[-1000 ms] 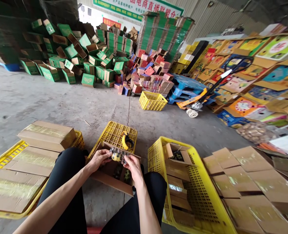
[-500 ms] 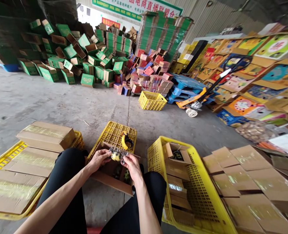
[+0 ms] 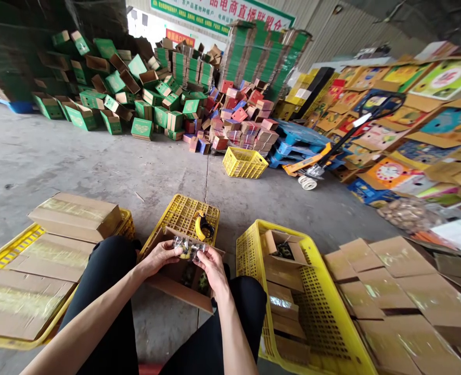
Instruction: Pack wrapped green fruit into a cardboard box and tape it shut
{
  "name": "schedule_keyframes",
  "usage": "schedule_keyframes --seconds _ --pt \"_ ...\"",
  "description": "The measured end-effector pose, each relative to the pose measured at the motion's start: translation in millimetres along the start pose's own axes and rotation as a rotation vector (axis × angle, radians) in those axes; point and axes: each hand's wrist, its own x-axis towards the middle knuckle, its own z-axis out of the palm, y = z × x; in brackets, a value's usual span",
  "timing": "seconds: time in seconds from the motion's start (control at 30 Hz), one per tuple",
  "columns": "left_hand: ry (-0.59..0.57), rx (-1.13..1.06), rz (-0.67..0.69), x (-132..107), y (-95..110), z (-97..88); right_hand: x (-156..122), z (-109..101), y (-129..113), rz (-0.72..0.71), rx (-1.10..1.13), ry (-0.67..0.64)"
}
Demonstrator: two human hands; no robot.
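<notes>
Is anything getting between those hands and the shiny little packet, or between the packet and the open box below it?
Nothing visible. The left hand and right hand grip the packet directly at its ends, and no obstacle shows between it and the open cardboard box.

The one camera sits on the person's head and looks forward and down, so the forearms (image 3: 92, 315) run in from the bottom edge, close to the lens, with the hands (image 3: 161, 259) below centre. The knees (image 3: 111, 260) are seen from above; farther out, the view crosses the floor (image 3: 168, 169) to a banner (image 3: 230, 15) at the top edge.
</notes>
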Motion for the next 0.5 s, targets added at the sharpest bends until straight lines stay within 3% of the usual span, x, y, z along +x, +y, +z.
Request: schedule_keyframes --seconds 0.5 --pt "-0.024 0.044 0.019 2.0 -0.9 -2.1 -0.6 -1.7 3.0 0.050 -0.111 -0.050"
